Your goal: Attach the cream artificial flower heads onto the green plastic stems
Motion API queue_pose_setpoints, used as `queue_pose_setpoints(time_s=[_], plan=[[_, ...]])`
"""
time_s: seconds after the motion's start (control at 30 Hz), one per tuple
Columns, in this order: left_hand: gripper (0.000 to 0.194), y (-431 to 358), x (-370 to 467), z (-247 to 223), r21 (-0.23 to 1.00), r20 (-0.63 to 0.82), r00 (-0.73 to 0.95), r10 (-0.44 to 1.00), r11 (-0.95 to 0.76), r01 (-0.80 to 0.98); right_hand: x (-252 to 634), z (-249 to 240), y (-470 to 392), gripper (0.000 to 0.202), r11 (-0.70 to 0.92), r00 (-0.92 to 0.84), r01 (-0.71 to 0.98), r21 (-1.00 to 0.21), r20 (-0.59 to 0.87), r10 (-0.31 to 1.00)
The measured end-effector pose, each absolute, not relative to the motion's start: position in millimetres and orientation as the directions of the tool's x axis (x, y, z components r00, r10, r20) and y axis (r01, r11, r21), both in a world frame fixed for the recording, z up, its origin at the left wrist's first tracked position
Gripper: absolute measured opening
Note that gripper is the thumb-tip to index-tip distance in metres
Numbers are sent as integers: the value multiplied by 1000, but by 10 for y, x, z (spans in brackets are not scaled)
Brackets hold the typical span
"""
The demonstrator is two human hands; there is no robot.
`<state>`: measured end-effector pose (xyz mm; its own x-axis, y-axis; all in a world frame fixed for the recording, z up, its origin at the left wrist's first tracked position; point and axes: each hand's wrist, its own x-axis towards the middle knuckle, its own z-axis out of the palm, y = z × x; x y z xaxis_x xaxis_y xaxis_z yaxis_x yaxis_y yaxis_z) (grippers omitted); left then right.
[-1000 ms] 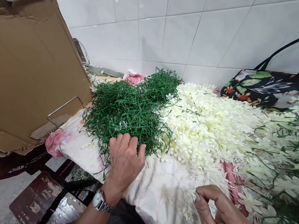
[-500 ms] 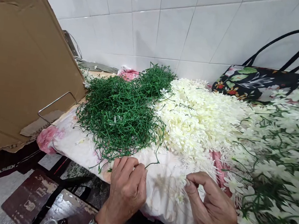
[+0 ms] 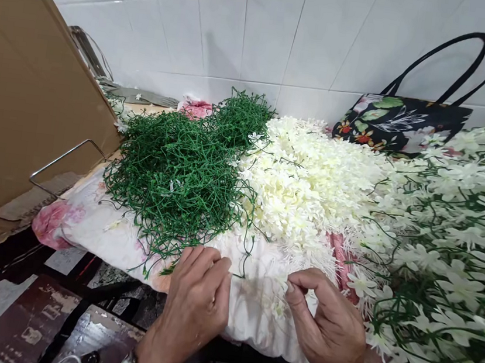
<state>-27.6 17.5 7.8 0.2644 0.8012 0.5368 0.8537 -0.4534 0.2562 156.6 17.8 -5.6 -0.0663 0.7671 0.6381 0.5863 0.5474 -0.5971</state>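
Note:
My left hand (image 3: pixel 198 294) is closed at the front edge of the cloth-covered surface, fingers curled around a green plastic flower stem (image 3: pixel 244 264); its branching end sticks out past my knuckles. To the right, my right hand (image 3: pixel 326 321) is closed, thumb and forefinger pinching a white artificial flower (image 3: pixel 278 295). That flower is pale and blurs against the cloth, so its outline is hard to make out. Beyond my left hand lies a tangled heap of green stems (image 3: pixel 177 173). Beside it spreads a pile of loose cream-white petals (image 3: pixel 308 184). The two hands are apart.
Finished-looking white flowers on green stems (image 3: pixel 456 272) are heaped at the right. A black floral bag (image 3: pixel 402 124) leans on the tiled wall (image 3: pixel 264 37). A large cardboard box (image 3: pixel 26 102) stands at the left, with a bent wire (image 3: pixel 66 154) beside it. A brown stool (image 3: pixel 31 320) is below.
The view has shifted slightly, so everything appears a little further left. Both hands keep their closed holds, with hardly any change in the gap between them.

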Motion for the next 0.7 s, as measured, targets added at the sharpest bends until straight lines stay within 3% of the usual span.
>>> queue_pose_setpoints(time_s=[0.13, 0.27, 0.4, 0.5, 0.7], plan=[[25, 397, -40, 159, 155, 490, 326, 808, -448, 880, 1566, -40, 185, 12, 551, -64, 578, -602, 640, 766], [18, 553, 157, 125, 41, 425, 261, 867, -307, 951, 1563, -15, 189, 12, 549, -48, 570, -611, 642, 765], [13, 601, 203, 22, -16, 378, 279, 883, -295, 955, 1564, -7, 177, 13, 543, -36, 564, -622, 639, 769], [18, 592, 174, 9, 39, 389, 243, 889, -279, 959, 1565, -9, 167, 13, 539, -21, 550, -638, 635, 772], [22, 388, 50, 130, 298, 455, 141, 879, -300, 906, 1567, -14, 164, 12, 528, -20, 537, -658, 616, 787]])
